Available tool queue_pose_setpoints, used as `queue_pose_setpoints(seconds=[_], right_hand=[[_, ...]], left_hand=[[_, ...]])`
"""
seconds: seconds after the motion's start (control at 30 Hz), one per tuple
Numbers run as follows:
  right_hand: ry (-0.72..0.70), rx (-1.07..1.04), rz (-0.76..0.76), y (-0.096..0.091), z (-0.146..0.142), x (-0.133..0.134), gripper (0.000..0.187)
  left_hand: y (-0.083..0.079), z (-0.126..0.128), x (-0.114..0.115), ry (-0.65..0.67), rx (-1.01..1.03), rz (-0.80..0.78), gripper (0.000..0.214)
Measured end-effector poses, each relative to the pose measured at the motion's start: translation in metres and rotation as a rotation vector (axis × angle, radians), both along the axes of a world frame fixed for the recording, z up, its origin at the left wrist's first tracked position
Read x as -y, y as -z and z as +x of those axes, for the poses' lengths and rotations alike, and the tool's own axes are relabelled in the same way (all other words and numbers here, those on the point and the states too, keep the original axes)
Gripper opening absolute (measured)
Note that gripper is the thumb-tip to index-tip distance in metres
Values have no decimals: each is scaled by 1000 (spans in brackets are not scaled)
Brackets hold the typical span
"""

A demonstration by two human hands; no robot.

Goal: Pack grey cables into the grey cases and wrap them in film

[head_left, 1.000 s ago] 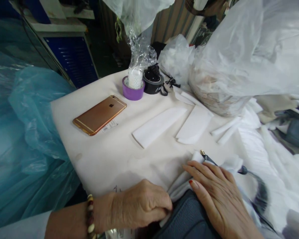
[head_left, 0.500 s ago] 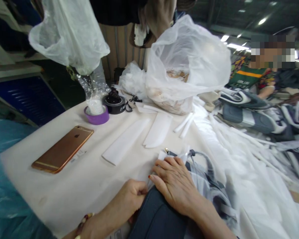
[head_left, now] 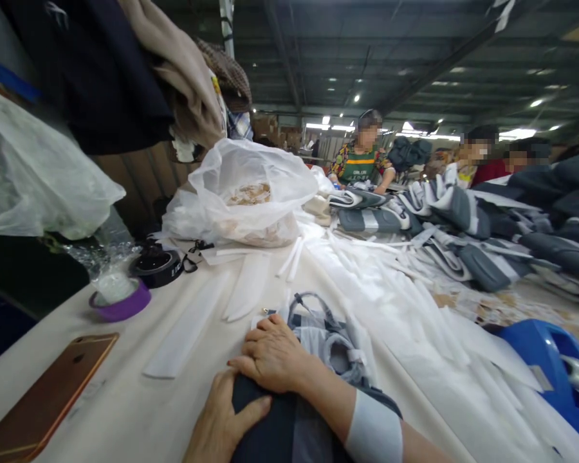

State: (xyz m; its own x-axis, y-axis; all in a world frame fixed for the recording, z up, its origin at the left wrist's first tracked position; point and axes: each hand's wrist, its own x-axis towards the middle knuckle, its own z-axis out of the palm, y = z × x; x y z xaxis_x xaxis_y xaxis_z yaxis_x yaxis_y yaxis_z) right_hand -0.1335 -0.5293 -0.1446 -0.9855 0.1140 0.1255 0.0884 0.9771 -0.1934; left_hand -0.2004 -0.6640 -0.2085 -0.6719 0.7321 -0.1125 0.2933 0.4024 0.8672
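A dark slate-blue fabric bag with grey straps and a looped cord lies before me at the table's near side. My right hand rests flat on its upper part, fingers slightly bent over the far end near a small zip pull. My left hand grips the bag's left edge, thumb on top and fingertips hidden by the side. Across my right forearm runs a pale grey band. Just beyond the hands lie flat white strips.
To the left are a phone, a purple tape roll and a black tape roll. A clear plastic bag stands behind. White sheeting, a blue tape dispenser and piled grey pieces occupy the right. Several people work beyond.
My view has swung right and up. My left hand has gone from a closed fist at the bag's edge to a grip with the thumb on top. My right hand stays on the bag.
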Motion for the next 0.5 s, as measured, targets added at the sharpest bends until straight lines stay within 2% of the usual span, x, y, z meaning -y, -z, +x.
queue_pose_setpoints(seconds=[0.1, 0.17, 0.2, 0.27, 0.33, 0.4, 0.43, 0.5], right_hand=[[-37, -53, -27, -17, 17, -2, 36], [-6, -134, -95, -33, 48, -5, 33], [48, -185, -149, -38, 68, -6, 34], [268, -263, -261, -40, 116, -8, 39], [555, -339, -412, -26, 164, -5, 49], [791, -333, -652, -1, 201, 2, 64], [836, -319, -815, 12, 213, 7, 67], [814, -340, -1037, 32, 225, 18, 68]], left_hand=[[-5, -6, -1, 13, -7, 13, 63], [-13, -8, 1, 85, 32, 13, 57], [-18, -7, 1, 114, 62, 10, 53], [-27, -5, 1, 131, 145, -11, 51], [-35, -1, 1, 107, 248, -38, 52], [-43, 3, 2, 113, 360, -49, 53], [-46, 5, 2, 127, 416, -49, 53], [-53, 7, 2, 179, 528, -58, 52]])
